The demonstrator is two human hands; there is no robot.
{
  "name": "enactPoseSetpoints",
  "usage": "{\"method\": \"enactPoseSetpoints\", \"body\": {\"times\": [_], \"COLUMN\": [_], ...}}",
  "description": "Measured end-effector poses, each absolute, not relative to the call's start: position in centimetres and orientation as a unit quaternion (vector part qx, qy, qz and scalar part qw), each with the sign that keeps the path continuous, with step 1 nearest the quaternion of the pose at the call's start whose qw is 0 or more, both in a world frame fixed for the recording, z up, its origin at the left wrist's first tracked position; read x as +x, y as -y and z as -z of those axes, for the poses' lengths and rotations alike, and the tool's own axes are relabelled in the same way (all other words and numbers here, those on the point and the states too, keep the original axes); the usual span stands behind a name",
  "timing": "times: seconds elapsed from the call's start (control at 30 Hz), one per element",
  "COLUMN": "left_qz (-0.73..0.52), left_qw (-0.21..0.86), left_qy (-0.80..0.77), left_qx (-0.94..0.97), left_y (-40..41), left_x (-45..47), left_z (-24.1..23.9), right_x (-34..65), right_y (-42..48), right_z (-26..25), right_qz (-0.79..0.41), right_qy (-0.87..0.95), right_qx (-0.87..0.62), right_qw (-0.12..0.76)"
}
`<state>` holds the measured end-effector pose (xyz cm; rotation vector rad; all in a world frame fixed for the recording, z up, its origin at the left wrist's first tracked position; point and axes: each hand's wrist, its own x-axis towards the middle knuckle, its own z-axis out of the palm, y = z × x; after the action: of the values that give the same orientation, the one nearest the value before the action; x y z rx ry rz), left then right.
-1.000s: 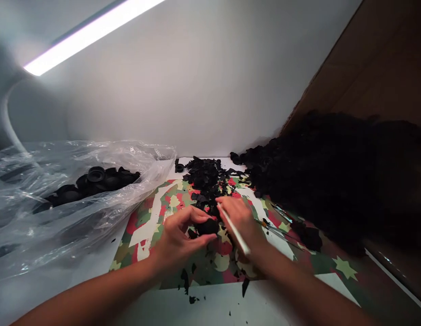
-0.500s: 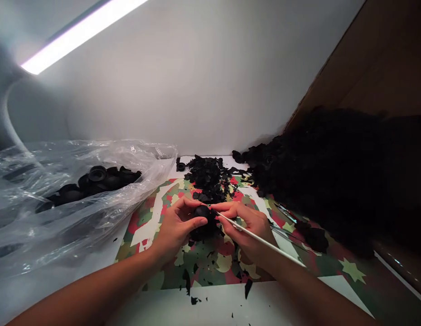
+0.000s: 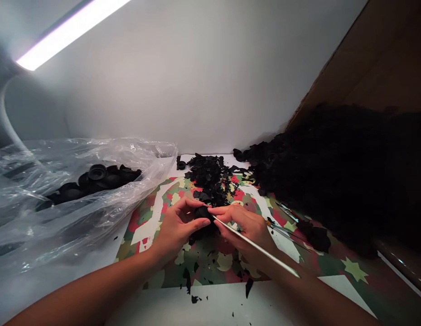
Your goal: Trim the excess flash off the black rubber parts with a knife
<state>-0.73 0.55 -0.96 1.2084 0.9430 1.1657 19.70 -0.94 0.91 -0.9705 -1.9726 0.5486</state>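
Between the thumb and fingers of my left hand (image 3: 179,225) is a small round black rubber part (image 3: 201,212). My right hand (image 3: 246,226) pinches a thin white stick-like tool (image 3: 256,246); its near end reaches back over my right wrist. The tool's tip is at the right side of the black part, where my fingers partly hide it. Both hands are close together above a patterned red, green and cream sheet (image 3: 156,276). Beyond them lies a heap of torn black scraps (image 3: 210,174).
A clear plastic bag (image 3: 128,203) with several black round parts (image 3: 98,174) lies at left. On the right, a large dark pile (image 3: 315,181) spills from a cardboard box (image 3: 383,59). Metal tweezers-like tools (image 3: 287,210) lie beside it. A lamp (image 3: 70,31) shines from upper left.
My right hand has shifted slightly left, closer to the black part, and the white tool now slopes more steeply. My left hand stays nearly in place.
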Motion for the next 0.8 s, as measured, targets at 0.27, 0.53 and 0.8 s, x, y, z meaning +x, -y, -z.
{"method": "enactPoseSetpoints", "body": {"times": [0.27, 0.53, 0.8], "left_qz": [-0.497, -0.490, -0.480], "left_qw": [0.532, 0.535, 0.536], "left_qy": [-0.399, -0.407, -0.400], "left_qx": [0.557, 0.555, 0.567], "left_y": [-0.4, -0.4, -0.2], "left_x": [-0.9, -1.0, -0.8], "left_z": [1.2, 1.5, 0.8], "right_x": [19.0, 18.5, 18.5], "right_y": [0.9, 1.1, 1.3], "right_z": [-1.2, -0.4, -0.6], "right_qz": [-0.099, -0.007, 0.037], "right_qy": [0.831, 0.844, 0.847], "right_qx": [-0.319, -0.308, -0.343], "right_qw": [0.446, 0.439, 0.404]}}
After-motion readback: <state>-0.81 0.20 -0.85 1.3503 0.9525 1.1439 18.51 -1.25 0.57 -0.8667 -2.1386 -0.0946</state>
